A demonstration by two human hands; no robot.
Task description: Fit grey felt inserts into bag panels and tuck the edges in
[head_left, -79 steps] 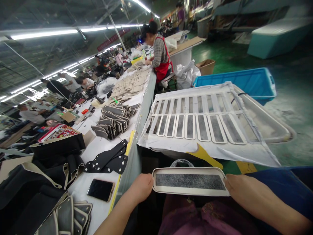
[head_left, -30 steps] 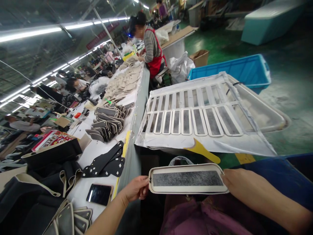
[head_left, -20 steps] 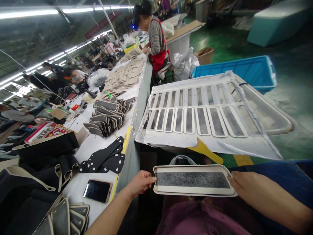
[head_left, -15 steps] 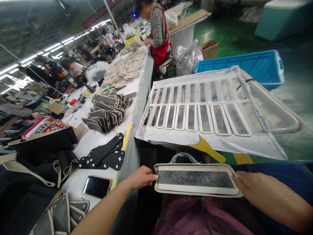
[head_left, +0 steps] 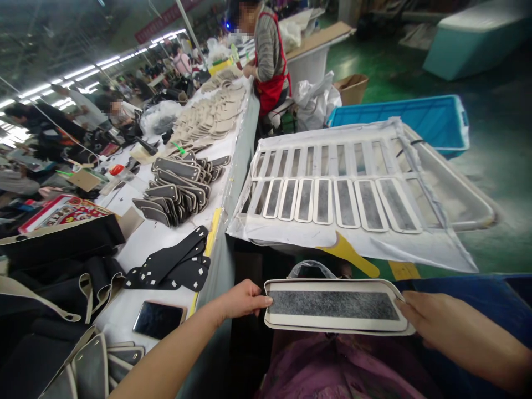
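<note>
I hold a long cream-edged panel with a grey felt centre (head_left: 337,306) flat above my lap. My left hand (head_left: 241,300) pinches its left end, thumb lying on the rim. My right hand (head_left: 428,321) grips its right end, fingers closed round the edge. Beyond the panel, a white sheet on a board (head_left: 291,235) carries two rows of matching panels (head_left: 328,199) laid side by side. A yellow scraper-like tool (head_left: 349,255) pokes out from under the sheet's near edge.
To my left a long worktable (head_left: 166,233) holds a phone (head_left: 157,320), black cut pieces (head_left: 174,269), stacked dark panels (head_left: 177,191) and beige pieces (head_left: 216,119). A person in a red apron (head_left: 268,61) works at the far end. A blue bin (head_left: 399,119) stands behind the board.
My left hand shifted from cupping the panel's end to a fingertip pinch with the thumb on top. The panel has stayed level between both hands while my head view drifted slightly.
</note>
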